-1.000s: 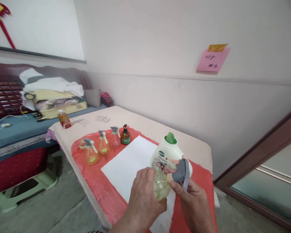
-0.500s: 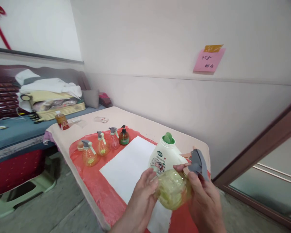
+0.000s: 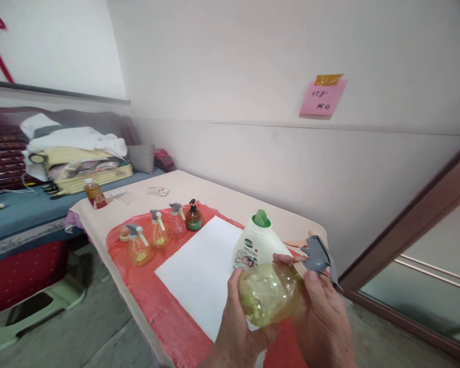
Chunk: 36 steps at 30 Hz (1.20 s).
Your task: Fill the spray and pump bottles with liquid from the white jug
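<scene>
Both my hands hold a clear yellow-green spray bottle tilted on its side above the table's near end. My left hand cups its round body from below. My right hand wraps the bottle near its neck, fingers by the grey trigger head, which points right. Just behind the bottle stands a white detergent jug with a green cap. A white sheet lies on the red cloth to the left of my hands.
Three small spray bottles and a dark pump bottle stand in a row at the red cloth's far end. An orange bottle sits on the table's far corner. A bench with folded bedding is at left; a door frame at right.
The spray bottle has tipped from nearly upright onto its side and risen slightly. Its grey trigger head has swung to the right. My left hand has shifted under the bottle's body.
</scene>
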{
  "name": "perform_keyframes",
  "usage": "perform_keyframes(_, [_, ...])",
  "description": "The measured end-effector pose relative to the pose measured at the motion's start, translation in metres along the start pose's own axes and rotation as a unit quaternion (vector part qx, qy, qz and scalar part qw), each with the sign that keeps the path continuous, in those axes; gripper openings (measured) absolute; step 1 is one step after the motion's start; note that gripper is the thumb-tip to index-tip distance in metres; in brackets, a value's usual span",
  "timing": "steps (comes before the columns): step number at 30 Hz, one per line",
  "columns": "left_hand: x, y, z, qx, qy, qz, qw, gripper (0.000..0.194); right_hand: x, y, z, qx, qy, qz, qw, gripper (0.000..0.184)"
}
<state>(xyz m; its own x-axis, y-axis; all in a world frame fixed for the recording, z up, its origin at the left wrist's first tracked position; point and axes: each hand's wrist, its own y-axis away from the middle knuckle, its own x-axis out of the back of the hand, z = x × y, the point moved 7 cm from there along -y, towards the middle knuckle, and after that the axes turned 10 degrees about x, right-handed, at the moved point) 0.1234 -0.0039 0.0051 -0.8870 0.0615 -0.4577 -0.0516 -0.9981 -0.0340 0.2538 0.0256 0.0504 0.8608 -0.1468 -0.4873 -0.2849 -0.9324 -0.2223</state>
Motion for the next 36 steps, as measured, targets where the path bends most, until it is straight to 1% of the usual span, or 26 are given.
perform_keyframes(1, [-0.001,0.001,-0.003,-0.011,-0.024,0.014,1.0,0.101,-0.001,0.0,-0.001,0.006,-0.001,0.002,1.0,0.028])
perform_keyframes(2, [-0.003,0.002,-0.004,-0.018,-0.035,0.014,0.999,0.102,-0.001,0.0,-0.003,0.012,0.0,0.006,1.0,0.026])
perform_keyframes(4, [-0.01,0.003,-0.006,-0.014,0.003,-0.017,1.0,0.107,0.002,-0.001,-0.006,0.023,0.002,0.018,1.0,0.024])
perform_keyframes(6, [-0.014,0.001,-0.008,0.04,0.092,-0.059,0.993,0.105,0.007,-0.002,-0.01,0.034,-0.003,0.034,0.999,0.022])
perform_keyframes(8, [-0.016,-0.001,-0.011,0.13,0.164,-0.097,0.973,0.089,0.011,-0.004,-0.013,0.04,-0.011,0.042,0.998,0.023])
perform_keyframes(10, [-0.019,0.0,-0.014,0.213,0.175,-0.155,0.949,0.073,0.012,-0.005,-0.015,0.03,-0.017,0.041,0.999,0.024])
perform_keyframes(11, [-0.02,0.001,-0.015,0.235,0.162,-0.184,0.94,0.071,0.012,-0.005,-0.014,0.019,-0.02,0.039,0.999,0.025])
perform_keyframes(12, [-0.019,0.002,-0.015,0.241,0.144,-0.201,0.939,0.071,0.011,-0.006,-0.013,0.006,-0.024,0.041,0.999,0.026])
perform_keyframes(13, [-0.016,0.001,-0.015,0.229,0.127,-0.201,0.944,0.072,0.011,-0.006,-0.011,-0.006,-0.029,0.043,0.999,0.027])
perform_keyframes(14, [-0.012,-0.001,-0.014,0.198,0.116,-0.183,0.956,0.076,0.011,-0.005,-0.01,-0.014,-0.031,0.046,0.998,0.028])
perform_keyframes(16, [-0.004,-0.003,-0.011,0.111,0.096,-0.12,0.982,0.088,0.011,-0.005,-0.008,-0.018,-0.031,0.057,0.998,0.029])
perform_keyframes(17, [-0.001,-0.002,-0.01,0.071,0.078,-0.089,0.99,0.094,0.011,-0.006,-0.007,-0.02,-0.033,0.057,0.998,0.03])
perform_keyframes(19, [0.001,0.001,-0.009,0.014,0.028,-0.04,0.999,0.099,0.009,-0.006,-0.004,-0.029,-0.043,0.04,0.998,0.03])
perform_keyframes(21, [-0.002,0.002,-0.009,-0.007,-0.005,-0.015,1.0,0.098,0.008,-0.007,-0.003,-0.037,-0.058,0.017,0.997,0.03])
perform_keyframes(23, [-0.004,0.002,-0.007,0.003,0.026,-0.018,1.0,0.101,0.01,-0.008,-0.005,-0.031,-0.061,0.009,0.998,0.027])
perform_keyframes(24, [-0.006,0.0,-0.007,0.027,0.056,-0.029,0.998,0.099,0.012,-0.008,-0.006,-0.026,-0.061,0.007,0.998,0.026])
perform_keyframes(26, [-0.012,-0.001,-0.009,0.113,0.116,-0.082,0.983,0.089,0.015,-0.008,-0.007,-0.019,-0.06,0.002,0.998,0.025])
perform_keyframes(28, [-0.021,0.002,-0.013,0.21,0.143,-0.155,0.955,0.078,0.016,-0.006,-0.006,-0.023,-0.058,-0.01,0.998,0.027])
perform_keyframes(29, [-0.025,0.004,-0.014,0.245,0.145,-0.185,0.941,0.076,0.016,-0.004,-0.006,-0.027,-0.055,-0.017,0.998,0.028])
perform_keyframes(30, [-0.026,0.004,-0.014,0.253,0.145,-0.2,0.935,0.077,0.015,-0.003,-0.006,-0.03,-0.051,-0.021,0.998,0.028])
perform_keyframes(31, [-0.025,0.003,-0.013,0.238,0.144,-0.195,0.941,0.08,0.015,-0.002,-0.006,-0.03,-0.047,-0.022,0.998,0.029])
perform_keyframes(32, [-0.024,0.0,-0.011,0.208,0.144,-0.178,0.951,0.084,0.015,-0.002,-0.007,-0.027,-0.043,-0.021,0.998,0.029])
perform_keyframes(34, [-0.019,-0.004,-0.009,0.139,0.146,-0.131,0.971,0.089,0.014,-0.003,-0.008,-0.023,-0.039,-0.014,0.999,0.028])
perform_keyframes(36, [-0.017,-0.005,-0.01,0.093,0.127,-0.096,0.983,0.09,0.012,-0.003,-0.008,-0.024,-0.041,-0.011,0.999,0.028])
